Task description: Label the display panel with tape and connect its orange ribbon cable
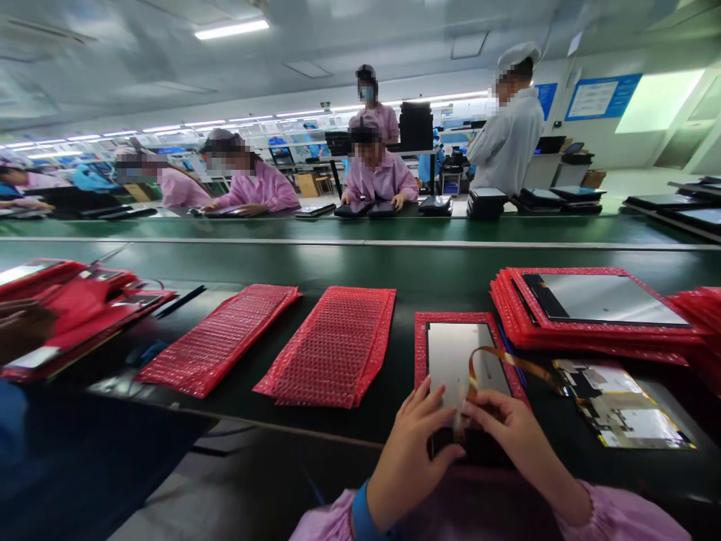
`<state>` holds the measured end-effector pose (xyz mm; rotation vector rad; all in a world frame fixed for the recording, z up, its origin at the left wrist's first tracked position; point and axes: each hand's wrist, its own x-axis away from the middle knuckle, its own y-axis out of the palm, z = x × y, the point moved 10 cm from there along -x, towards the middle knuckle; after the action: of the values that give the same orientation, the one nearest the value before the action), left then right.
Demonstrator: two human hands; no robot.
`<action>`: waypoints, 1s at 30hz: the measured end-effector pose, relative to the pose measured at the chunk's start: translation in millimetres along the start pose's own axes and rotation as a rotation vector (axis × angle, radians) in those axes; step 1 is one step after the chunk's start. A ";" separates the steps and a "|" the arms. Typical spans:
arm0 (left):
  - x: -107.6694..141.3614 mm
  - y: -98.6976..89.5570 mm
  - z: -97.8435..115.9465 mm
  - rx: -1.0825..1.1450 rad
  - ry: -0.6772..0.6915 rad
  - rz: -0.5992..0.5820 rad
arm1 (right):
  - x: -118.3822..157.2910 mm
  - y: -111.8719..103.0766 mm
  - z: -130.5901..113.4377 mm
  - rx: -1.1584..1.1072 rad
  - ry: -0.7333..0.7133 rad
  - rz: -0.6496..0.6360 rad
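Note:
A display panel with a pale silvery face lies on red bubble wrap in front of me. From its near end an orange-brown ribbon cable loops up and runs right to a board with silver and black parts. My right hand pinches the cable near the panel's near edge. Beside it my left hand rests over the panel's lower left, fingers spread, thumb and forefinger close to the cable's end. Both hands partly cover the panel's near end.
Two red bubble-wrap pouches lie to the left. Another panel tops a stack of red wrap at right. At far left a co-worker's hand touches red-wrapped panels. People sit across the green bench.

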<state>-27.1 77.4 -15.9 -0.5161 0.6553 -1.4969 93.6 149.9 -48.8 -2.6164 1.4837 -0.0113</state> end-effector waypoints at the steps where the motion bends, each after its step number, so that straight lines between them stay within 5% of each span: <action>1: 3.1 6.0 -1.7 -0.065 0.007 -0.068 | -1.0 -0.2 1.0 0.018 -0.003 0.002; 3: 8.0 13.5 -4.5 -0.127 0.005 -0.143 | -0.9 1.5 -0.1 0.054 -0.015 -0.005; 14: 6.4 11.7 -1.2 -0.092 -0.036 -0.126 | 2.3 12.0 -7.9 0.120 -0.035 -0.091; 22: 18.5 13.6 4.3 -0.211 0.206 0.019 | 1.8 17.2 -8.0 0.184 -0.031 -0.142; 30: 20.3 9.5 9.4 -0.231 0.260 0.080 | 0.3 19.5 -10.3 0.224 -0.049 -0.141</action>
<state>-14.6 56.6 -17.1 -0.4677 1.0499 -1.4327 76.3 138.6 -40.9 -2.5144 1.2035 -0.1200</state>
